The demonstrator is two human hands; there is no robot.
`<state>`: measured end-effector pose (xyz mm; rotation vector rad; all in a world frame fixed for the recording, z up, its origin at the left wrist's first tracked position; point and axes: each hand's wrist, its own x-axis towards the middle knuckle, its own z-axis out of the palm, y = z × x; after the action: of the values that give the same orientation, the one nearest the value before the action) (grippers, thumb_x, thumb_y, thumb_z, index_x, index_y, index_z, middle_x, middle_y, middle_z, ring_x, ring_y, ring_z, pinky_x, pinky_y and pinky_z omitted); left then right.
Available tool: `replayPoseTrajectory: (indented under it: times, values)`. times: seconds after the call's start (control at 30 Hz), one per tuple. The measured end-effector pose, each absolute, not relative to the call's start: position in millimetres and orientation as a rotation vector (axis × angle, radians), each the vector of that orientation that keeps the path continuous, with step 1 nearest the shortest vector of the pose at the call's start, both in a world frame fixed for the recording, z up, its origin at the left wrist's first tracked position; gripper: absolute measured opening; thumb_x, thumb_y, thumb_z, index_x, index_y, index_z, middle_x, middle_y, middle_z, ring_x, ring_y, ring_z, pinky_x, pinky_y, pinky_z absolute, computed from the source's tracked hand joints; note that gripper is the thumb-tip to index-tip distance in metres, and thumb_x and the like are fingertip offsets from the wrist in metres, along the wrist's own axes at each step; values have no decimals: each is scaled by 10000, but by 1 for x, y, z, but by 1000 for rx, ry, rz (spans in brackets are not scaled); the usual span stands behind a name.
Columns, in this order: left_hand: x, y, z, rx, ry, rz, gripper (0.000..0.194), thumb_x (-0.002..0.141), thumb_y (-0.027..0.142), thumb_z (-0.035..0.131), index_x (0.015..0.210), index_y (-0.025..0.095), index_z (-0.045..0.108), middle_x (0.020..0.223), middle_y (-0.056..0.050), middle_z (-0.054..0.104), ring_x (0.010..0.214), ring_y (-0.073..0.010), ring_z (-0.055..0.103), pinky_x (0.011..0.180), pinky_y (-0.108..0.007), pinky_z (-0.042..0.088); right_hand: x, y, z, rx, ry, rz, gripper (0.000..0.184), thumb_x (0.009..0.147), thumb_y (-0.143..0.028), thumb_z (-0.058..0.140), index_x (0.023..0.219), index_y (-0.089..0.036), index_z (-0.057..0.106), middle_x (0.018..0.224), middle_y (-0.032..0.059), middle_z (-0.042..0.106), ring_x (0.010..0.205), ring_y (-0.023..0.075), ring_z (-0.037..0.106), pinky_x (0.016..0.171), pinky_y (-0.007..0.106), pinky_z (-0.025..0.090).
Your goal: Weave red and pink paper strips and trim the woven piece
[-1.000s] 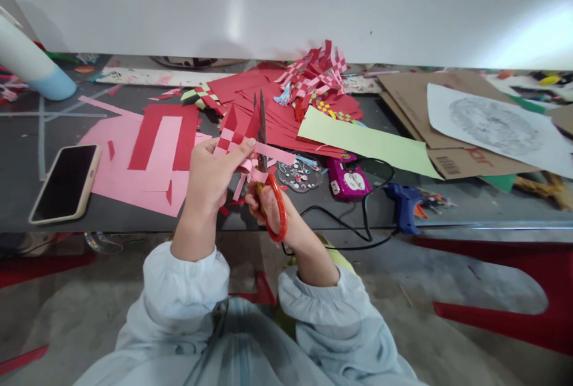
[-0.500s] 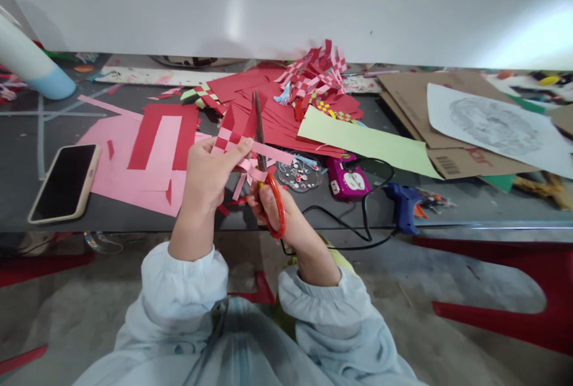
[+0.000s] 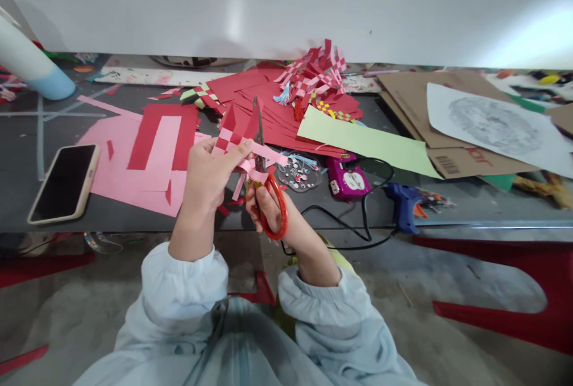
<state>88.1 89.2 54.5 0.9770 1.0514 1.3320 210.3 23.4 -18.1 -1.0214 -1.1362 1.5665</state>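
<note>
Left hand (image 3: 205, 174) holding woven paper (image 3: 226, 139), right hand (image 3: 268, 205) scissors (image 3: 273, 183)

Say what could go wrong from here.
The scissors in the right hand are close to the thumb of the left hand, so a slip might nick it. Pink strips crowd the blades, so the wrong part of the woven paper could get cut. A black cable hangs near the right forearm; a snag might drag the glue gun off the table.
</note>
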Motion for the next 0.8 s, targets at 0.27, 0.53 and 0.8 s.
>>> replayPoseTrajectory:
  times: [0.27, 0.53, 0.8]
  values:
    - [84, 93, 49, 1052, 1104, 1378, 261, 589, 354, 883, 620, 166, 705, 614, -4, 663, 562, -97, 597, 556, -220, 487, 211, 30, -9, -1052, -1095, 1544, 546, 856, -762, 441, 805, -219, 466, 577, -62, 502, 344, 50, 422, 333, 206, 299]
    - [75, 97, 50, 1068, 1149, 1434, 292, 623, 398, 862, 658, 164, 690, 629, -7, 661, 561, -99, 594, 543, -220, 484, 212, 36, 1, -804, -850, 1738, 676, 733, -854, 471, 840, -189, 524, 475, -79, 500, 258, 53, 345, 291, 200, 237]
    - [68, 100, 51, 1109, 1177, 1352, 275, 720, 411, 778, 656, 176, 650, 557, 6, 592, 441, -80, 483, 411, -216, 360, 220, 40, 3, -807, -813, 1717, 638, 715, -831, 515, 843, -207, 491, 509, -84, 484, 295, 59, 377, 332, 207, 273]
